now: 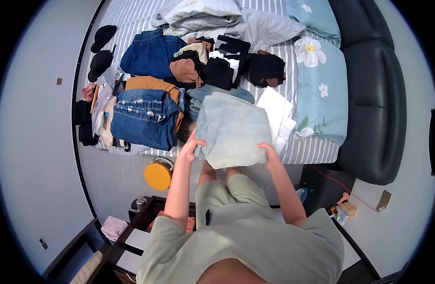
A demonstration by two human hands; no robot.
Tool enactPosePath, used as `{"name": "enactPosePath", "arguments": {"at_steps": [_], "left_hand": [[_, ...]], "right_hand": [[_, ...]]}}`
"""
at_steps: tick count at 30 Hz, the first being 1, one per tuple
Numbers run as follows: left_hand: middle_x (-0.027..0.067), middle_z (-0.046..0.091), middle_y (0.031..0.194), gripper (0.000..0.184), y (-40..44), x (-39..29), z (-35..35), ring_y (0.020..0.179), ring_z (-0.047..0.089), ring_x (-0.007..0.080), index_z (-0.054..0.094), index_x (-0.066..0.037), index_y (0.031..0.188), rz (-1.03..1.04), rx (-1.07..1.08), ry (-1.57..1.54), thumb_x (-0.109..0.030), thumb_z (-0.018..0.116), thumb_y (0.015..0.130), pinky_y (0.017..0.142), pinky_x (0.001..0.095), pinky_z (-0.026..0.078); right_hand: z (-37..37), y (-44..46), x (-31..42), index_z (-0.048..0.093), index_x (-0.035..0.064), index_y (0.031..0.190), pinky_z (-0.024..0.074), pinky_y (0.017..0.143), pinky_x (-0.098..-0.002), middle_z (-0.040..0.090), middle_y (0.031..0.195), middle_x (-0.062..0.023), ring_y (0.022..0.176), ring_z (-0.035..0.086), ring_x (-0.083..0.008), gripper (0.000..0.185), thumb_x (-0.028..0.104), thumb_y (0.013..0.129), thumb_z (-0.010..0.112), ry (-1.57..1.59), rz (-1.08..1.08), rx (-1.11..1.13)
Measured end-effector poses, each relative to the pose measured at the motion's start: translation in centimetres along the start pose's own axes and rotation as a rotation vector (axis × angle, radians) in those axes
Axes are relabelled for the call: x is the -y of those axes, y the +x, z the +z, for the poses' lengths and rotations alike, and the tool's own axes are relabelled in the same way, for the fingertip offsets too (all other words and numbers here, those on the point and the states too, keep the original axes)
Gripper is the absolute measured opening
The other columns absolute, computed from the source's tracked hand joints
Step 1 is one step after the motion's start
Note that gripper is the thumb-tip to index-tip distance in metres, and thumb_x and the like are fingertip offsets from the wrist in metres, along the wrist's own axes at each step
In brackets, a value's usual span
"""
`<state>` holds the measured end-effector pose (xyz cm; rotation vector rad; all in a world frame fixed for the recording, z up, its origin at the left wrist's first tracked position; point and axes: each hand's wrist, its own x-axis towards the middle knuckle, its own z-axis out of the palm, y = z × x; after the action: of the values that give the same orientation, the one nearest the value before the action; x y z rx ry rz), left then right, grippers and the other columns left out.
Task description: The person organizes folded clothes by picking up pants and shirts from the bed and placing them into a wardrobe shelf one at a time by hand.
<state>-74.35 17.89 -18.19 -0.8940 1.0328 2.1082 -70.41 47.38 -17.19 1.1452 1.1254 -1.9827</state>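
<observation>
A folded light blue denim garment (234,130) is held up at the near edge of the bed. My left hand (193,146) grips its lower left side, thumb on top and the other fingers partly hidden. At its lower right corner my right hand (268,154) holds on in the same way, with its thumb over the cloth. Behind the garment lie folded blue jeans (193,105), partly covered from view. White cloth or paper (275,111) lies just right of it. To the left rests a folded dark blue denim piece (144,116) on a brown garment (149,84).
Dark blue trousers (149,53), piles of black and brown clothes (219,71) and black caps (101,64) lie on the striped bed (316,152). Blue pillows (321,90) lie at the right. A yellow stool (158,176) stands below the bed's near edge.
</observation>
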Motion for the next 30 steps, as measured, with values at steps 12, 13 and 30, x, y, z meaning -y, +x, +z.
{"name": "enactPosePath", "arguments": {"at_steps": [12, 13, 30], "left_hand": [[0.0055, 0.046, 0.130, 0.095, -7.4, -0.2, 0.8, 0.118, 0.045, 0.0223, 0.031, -0.014, 0.140, 0.165, 0.039, 0.008, 0.020, 0.051, 0.053, 0.091, 0.0307, 0.043], [0.0053, 0.046, 0.130, 0.096, -8.1, -0.1, 0.8, 0.119, 0.044, 0.0219, 0.030, -0.014, 0.140, 0.187, 0.038, 0.022, 0.020, 0.051, 0.053, 0.091, 0.0305, 0.042], [0.0095, 0.043, 0.129, 0.088, -27.8, 4.5, -8.0, 0.118, 0.043, 0.0210, 0.025, -0.007, 0.138, 0.767, -0.259, -0.001, 0.002, 0.072, 0.064, 0.097, 0.0337, 0.037]], "right_hand": [[1.3, -0.7, 3.7, 0.048, -0.0018, 0.121, 0.0459, 0.088, -0.0373, 0.058, 0.113, -0.0135, 0.101, 0.057, -0.0252, 0.049, 0.021, 0.079, 0.063, 0.084, 0.165, 0.306], [1.5, -0.1, 3.3, 0.048, -0.0012, 0.121, 0.0458, 0.089, -0.0372, 0.058, 0.114, -0.0136, 0.101, 0.057, -0.0250, 0.050, 0.022, 0.080, 0.063, -0.036, 0.168, 0.300], [18.4, -8.3, -1.6, 0.050, -0.0029, 0.117, 0.0453, 0.085, -0.0308, 0.060, 0.108, -0.0102, 0.096, 0.057, -0.0175, 0.052, 0.017, 0.074, 0.071, -0.817, -0.344, 0.711]]}}
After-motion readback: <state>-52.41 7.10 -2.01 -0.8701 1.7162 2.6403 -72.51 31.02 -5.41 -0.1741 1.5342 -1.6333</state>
